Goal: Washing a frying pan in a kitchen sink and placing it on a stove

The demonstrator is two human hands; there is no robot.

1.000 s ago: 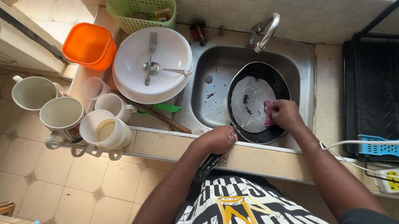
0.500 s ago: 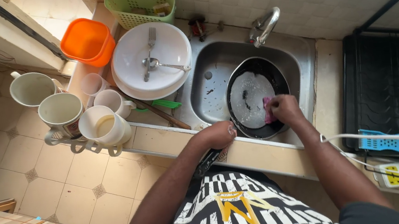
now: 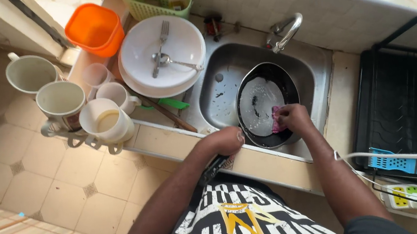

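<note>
R hand [image 3: 296, 117] lower w/ sponge [image 3: 276, 123] in pan [image 3: 266, 106]

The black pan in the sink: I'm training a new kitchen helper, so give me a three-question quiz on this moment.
1. True or false: the right hand presses a pink sponge inside the black pan.
2. What does the left hand grip?
A. the pan's handle
B. the tap
C. a mug
3. Which two utensils lie on the white plates left of the sink?

Key: 1 true; 2 A, the handle juts over the counter edge toward the person; 3 a fork and a spoon.
</note>
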